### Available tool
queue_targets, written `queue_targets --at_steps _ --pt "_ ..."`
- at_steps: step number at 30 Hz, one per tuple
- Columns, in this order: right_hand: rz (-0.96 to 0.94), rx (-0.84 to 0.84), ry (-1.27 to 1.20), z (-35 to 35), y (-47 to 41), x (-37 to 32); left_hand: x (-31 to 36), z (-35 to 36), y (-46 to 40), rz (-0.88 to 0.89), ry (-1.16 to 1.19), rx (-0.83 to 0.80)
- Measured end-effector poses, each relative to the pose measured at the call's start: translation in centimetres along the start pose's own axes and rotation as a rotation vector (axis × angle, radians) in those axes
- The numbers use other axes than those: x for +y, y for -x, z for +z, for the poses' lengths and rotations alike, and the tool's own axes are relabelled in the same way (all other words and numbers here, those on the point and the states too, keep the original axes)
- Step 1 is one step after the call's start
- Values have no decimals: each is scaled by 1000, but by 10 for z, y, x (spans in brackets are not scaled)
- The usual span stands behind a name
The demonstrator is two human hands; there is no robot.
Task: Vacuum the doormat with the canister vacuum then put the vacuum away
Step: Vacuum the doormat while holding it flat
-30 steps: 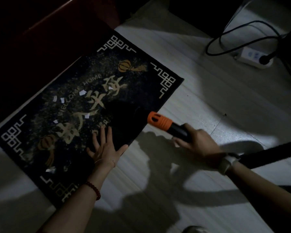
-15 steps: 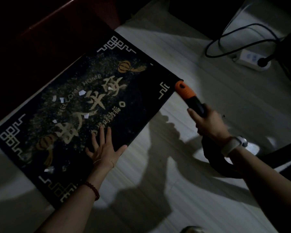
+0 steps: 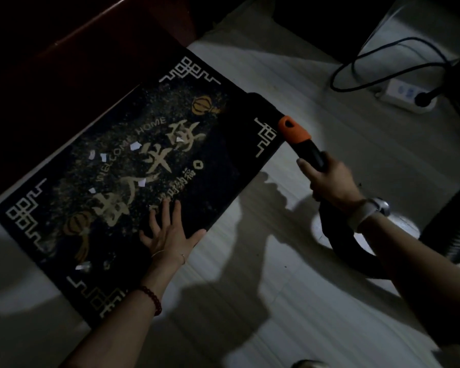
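A dark doormat (image 3: 223,160) with gold characters and "WELCOME HOME" lies slanted on the pale floor. White paper scraps (image 3: 134,146) and fine specks dot its middle. My left hand (image 3: 170,235) lies flat, fingers spread, on the mat's near edge. My right hand (image 3: 329,179) grips the black vacuum handle with its orange collar (image 3: 294,130). The black nozzle (image 3: 260,104) beyond the collar rests at the mat's right corner, hard to make out in the dark. The ribbed hose (image 3: 343,248) curves behind my right wrist.
A white power strip (image 3: 404,92) with a black plug and looping cable (image 3: 356,67) lies on the floor at top right. Dark wooden furniture or a door (image 3: 64,49) borders the mat's far side. A dark ribbed object (image 3: 446,229) stands at right.
My right hand swung the vacuum handle from the mat's near right edge up to its right corner. My left hand stayed flat on the mat.
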State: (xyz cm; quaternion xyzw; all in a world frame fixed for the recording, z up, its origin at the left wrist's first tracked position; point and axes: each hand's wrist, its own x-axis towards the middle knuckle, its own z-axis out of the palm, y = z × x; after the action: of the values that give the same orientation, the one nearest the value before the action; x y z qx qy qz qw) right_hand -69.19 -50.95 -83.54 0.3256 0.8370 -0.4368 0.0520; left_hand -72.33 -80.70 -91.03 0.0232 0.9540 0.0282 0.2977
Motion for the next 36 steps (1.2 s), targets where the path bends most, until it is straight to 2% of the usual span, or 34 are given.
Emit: queue_targets --at_steps 3,6,8,12,14,19,26,28,31,33,36 --pt "-61 -31 18 19 10 -9 2 -6 -6 -12 -2 -31" --pt "-166 -160 188 36 28 -7 -1 -8 -10 -10 19 -91" --pt "-196 -170 230 32 25 -8 -2 -7 -11 2 35 -104" --pt "-31 -5 -10 13 -12 -18 -3 -6 -12 8 33 -116" --pt "-23 -12 -59 17 -17 -24 -4 -5 -13 9 32 -111" --pt "-218 -207 222 47 13 -17 -4 -5 -13 6 29 -112" --pt "-86 -8 -2 34 -38 -35 -5 -6 -14 8 29 -117" --pt "-121 -55 28 47 -23 -36 -4 -7 -14 8 32 -122" --pt "-221 -211 255 54 2 -30 -4 -7 -13 0 26 -117" --pt "-217 -194 258 46 -5 -33 -4 -7 -13 -1 17 -111" --pt "-142 -74 137 39 -37 -52 -4 -6 -14 1 15 -111"
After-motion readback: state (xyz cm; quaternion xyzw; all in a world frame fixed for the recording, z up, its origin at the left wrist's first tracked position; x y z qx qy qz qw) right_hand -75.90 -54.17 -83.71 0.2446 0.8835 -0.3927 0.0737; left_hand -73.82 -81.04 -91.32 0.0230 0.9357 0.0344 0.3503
